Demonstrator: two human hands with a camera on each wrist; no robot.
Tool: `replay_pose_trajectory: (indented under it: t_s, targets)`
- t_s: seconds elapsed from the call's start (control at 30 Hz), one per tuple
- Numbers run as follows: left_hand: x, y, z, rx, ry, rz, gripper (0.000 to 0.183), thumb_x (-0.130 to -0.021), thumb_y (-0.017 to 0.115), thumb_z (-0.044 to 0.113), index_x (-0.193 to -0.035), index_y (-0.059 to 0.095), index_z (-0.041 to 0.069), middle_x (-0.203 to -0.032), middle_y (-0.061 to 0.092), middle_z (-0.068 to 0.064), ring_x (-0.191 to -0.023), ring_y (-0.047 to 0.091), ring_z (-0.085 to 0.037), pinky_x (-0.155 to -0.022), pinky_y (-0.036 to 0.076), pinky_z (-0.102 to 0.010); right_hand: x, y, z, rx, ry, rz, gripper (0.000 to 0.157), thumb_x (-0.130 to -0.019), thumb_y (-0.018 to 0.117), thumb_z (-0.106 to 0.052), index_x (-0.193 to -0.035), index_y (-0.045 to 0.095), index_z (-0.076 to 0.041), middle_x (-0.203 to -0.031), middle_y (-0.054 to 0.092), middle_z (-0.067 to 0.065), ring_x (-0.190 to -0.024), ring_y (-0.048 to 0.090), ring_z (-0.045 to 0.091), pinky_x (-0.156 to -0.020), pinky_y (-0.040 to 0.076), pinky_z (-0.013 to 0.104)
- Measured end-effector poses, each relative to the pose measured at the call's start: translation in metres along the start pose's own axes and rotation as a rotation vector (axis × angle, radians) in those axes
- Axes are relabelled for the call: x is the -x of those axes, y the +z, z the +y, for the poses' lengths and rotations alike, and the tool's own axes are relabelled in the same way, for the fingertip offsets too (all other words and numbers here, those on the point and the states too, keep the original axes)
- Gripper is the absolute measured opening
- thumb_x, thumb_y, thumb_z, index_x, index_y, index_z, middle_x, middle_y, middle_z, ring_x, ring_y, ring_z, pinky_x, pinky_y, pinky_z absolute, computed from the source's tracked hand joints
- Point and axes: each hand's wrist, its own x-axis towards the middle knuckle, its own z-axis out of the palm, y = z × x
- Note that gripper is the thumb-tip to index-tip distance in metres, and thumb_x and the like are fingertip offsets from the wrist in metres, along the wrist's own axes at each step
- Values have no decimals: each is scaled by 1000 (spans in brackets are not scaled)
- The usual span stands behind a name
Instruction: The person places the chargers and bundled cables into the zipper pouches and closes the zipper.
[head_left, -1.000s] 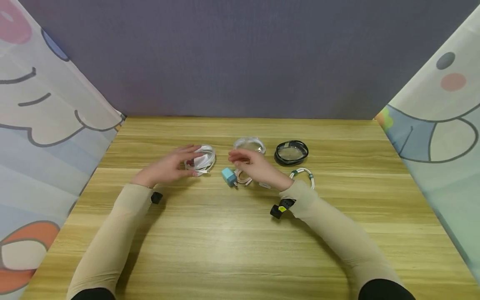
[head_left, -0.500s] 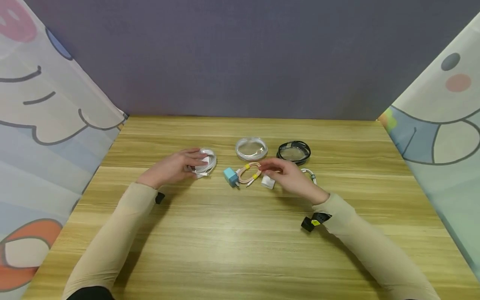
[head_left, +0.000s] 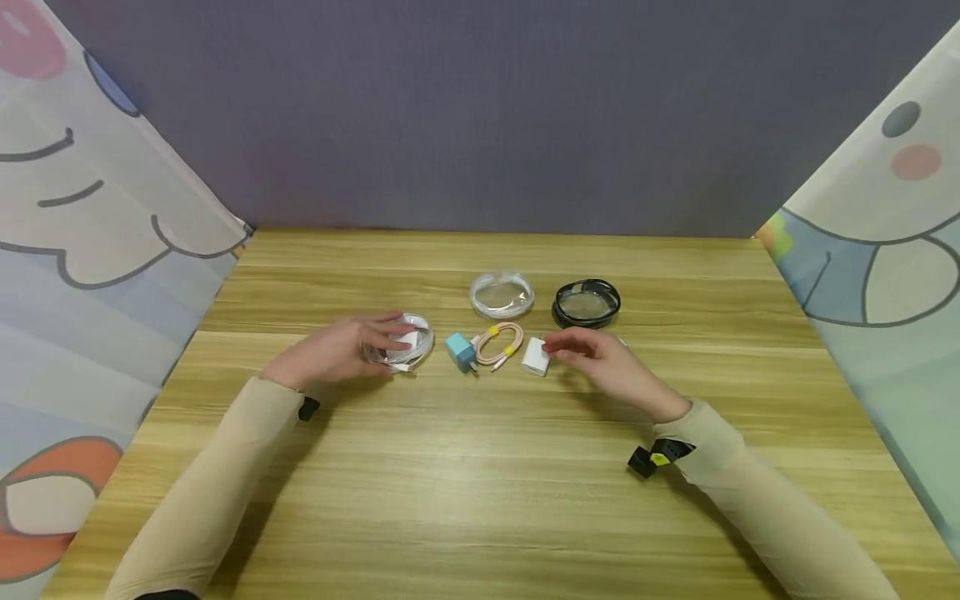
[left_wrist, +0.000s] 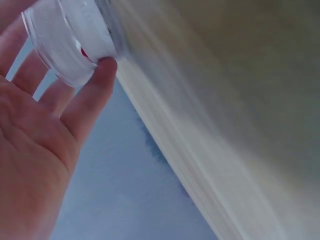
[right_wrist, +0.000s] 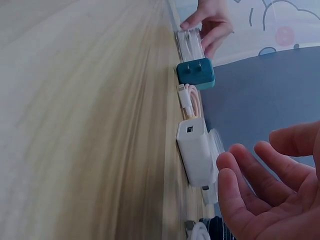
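Note:
My left hand (head_left: 330, 350) holds a coiled white cable (head_left: 422, 340) in clear plastic, at the left of the things on the table. In the left wrist view the thumb lies on one side of this clear-wrapped coil (left_wrist: 75, 40) and fingers on the other. Just right of a white charger plug (head_left: 536, 357) is my right hand (head_left: 611, 375), its fingers loosely bent with nothing between them. The right wrist view shows the right hand (right_wrist: 280, 185) apart from the white plug (right_wrist: 194, 152). A white cable behind this hand is mostly hidden.
A blue charger plug (head_left: 461, 352) and a pink cable with yellow ties (head_left: 480, 354) lie between the hands. Farther back are a clear-wrapped white coil (head_left: 477, 307) and a black cable coil (head_left: 564, 319). A grey panel (head_left: 495, 117) stands along the table's back edge.
My right hand has moved right and toward me, from over the pink cable to beside the white plug. The left hand has brought its coil slightly nearer to me.

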Motion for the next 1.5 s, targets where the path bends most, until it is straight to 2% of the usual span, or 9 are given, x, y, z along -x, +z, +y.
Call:
replay_pose_trajectory:
  t_s: [0.07, 0.2, 0.3, 0.4, 0.63, 0.77, 0.93, 1.17, 1.5]
  targets:
    - [4, 1, 2, -11, 16, -4, 46, -76, 78, 29, -119, 65, 19, -140, 46, 3, -136, 30, -26, -99, 39, -43, 1, -1, 1, 1, 6, -6, 28, -95, 55, -16, -121, 60, -7, -114, 65, 2, -105, 60, 17, -89, 47, 31]
    - [12, 3, 7, 51, 35, -14, 36, -85, 68, 38, -116, 68, 20, -138, 49, 3, -136, 31, -25, -100, 37, -45, 2, -3, 3, 6, 10, -18, 28, -94, 56, -17, -121, 59, -7, -114, 64, 2, -105, 60, 17, -90, 46, 35]
    - [15, 5, 11, 90, 50, -32, 31, -87, 66, 33, -115, 68, 20, -137, 49, 4, -136, 31, -25, -99, 39, -44, 3, -4, 3, 7, 12, -26, 29, -94, 56, -16, -121, 59, -7, -114, 64, 3, -105, 60, 18, -90, 47, 37]
    - [17, 8, 15, 103, 68, -56, 34, -83, 71, 28, -116, 67, 20, -138, 48, 5, -136, 29, -26, -101, 37, -44, 3, -4, 3, 6, 15, -31, 28, -94, 56, -15, -121, 59, -6, -114, 64, 3, -105, 60, 18, -89, 47, 36]
    - [16, 15, 29, 133, 127, -105, 36, -81, 73, 26, -116, 68, 19, -139, 47, 7, -137, 28, -26, -98, 40, -40, 3, -1, 3, -5, -20, -40, 26, -94, 55, -11, -119, 60, -4, -113, 65, 6, -104, 61, 22, -85, 49, 28]
    - [14, 18, 38, 131, 161, -111, 35, -81, 74, 25, -115, 68, 18, -138, 49, 6, -136, 30, -26, -103, 35, -42, 4, 1, 4, -21, -31, -55, 24, -94, 55, -11, -117, 61, -5, -112, 65, 6, -103, 62, 22, -82, 50, 27]
    - [8, 22, 49, 140, 193, -134, 35, -81, 73, 24, -116, 68, 19, -139, 47, 7, -137, 29, -23, -106, 31, -42, 6, 3, 4, -30, -5, -81, 22, -94, 55, -13, -114, 63, -8, -107, 67, 6, -101, 62, 22, -82, 50, 30]
    - [-5, 32, 58, 105, 236, -149, 36, -82, 73, 26, -117, 67, 21, -139, 47, 8, -137, 29, -19, -107, 29, -38, 7, 9, 6, -44, -11, -165, 21, -96, 53, -14, -113, 63, -7, -106, 68, 8, -100, 63, 19, -83, 51, 31]
    - [-21, 36, 70, 84, 286, -165, 37, -84, 71, 24, -120, 65, 18, -141, 45, 7, -137, 27, -18, -108, 29, -35, 2, 17, 4, -24, -26, -174, 21, -95, 55, -14, -113, 65, -10, -108, 67, 3, -103, 61, 13, -85, 49, 27]
